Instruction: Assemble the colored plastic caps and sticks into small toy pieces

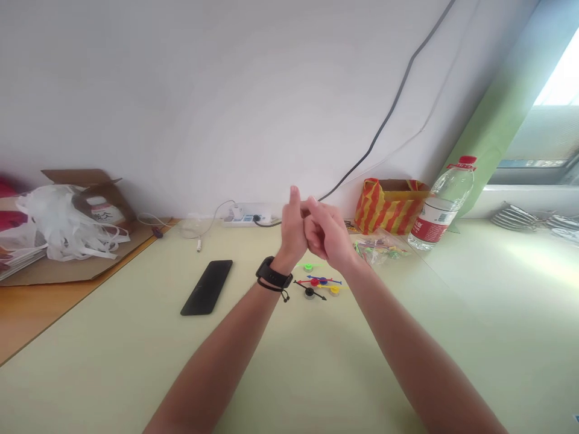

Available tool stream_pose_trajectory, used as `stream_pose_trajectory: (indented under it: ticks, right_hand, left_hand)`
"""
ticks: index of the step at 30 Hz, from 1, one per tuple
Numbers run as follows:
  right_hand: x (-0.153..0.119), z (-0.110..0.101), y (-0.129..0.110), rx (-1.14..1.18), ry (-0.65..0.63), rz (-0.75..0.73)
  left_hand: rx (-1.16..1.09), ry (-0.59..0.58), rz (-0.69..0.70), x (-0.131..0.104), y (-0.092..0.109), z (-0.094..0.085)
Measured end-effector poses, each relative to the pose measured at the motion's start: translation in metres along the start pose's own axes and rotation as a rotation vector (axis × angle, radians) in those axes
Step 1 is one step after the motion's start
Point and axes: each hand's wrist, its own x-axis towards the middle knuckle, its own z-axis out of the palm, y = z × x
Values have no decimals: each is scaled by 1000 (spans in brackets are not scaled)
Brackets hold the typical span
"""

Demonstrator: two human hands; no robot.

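My left hand point(293, 228) is raised above the table, a black watch point(274, 274) and a dark cord on its wrist. One of its fingers stretches straight up; the others are partly hidden. Pressed against it, my right hand point(329, 234) has its fingers curled in, the index finger reaching toward the left hand. What lies between its fingertips, if anything, is hidden. Below the hands lie small arrow spinners on round bases: a green one point(308, 267), a red one point(315, 282), a blue one point(323, 281), a black one point(309, 293) and a yellow one point(334, 290).
A black phone point(207, 288) lies to the left. Along the wall are a power strip point(246, 215), a striped bag point(386, 208), a clear plastic packet point(380, 248) and a water bottle point(441, 208). White plastic bags point(67, 223) sit on cardboard at far left.
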Motion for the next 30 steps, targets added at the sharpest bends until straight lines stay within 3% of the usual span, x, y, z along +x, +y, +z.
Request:
stream_pose_trajectory:
  ticks: [4,8,10,14,16,19,22,26,30]
  right_hand:
    - [2,9,12,-31,134,-148]
    - [-1,29,30,-39,265,-224]
    - [-1,34,36,5,264,-208]
    - [6,15,34,-36,65,-107]
    - [10,-6,27,-159,-36,-81]
    - [13,-42,18,-341,-79,-20]
    - [11,-69,16,-513,-168,90]
    - [7,-89,23,-807,-424,321]
    - [6,-94,31,-1055,-605,566]
  left_hand:
    - [87,130,-20,3,-3,-3]
    - [193,103,71,9,-9,-7]
    - [205,95,85,13,-16,-12]
    - [249,40,-62,28,-41,-34]
    - [289,-16,-123,35,-59,-52]
    - [564,-142,-391,41,-89,-81]
    - [631,-177,-450,42,-119,-102]
    - [680,-173,-438,45,-148,-111]
    - [733,-173,-393,56,-163,-105]
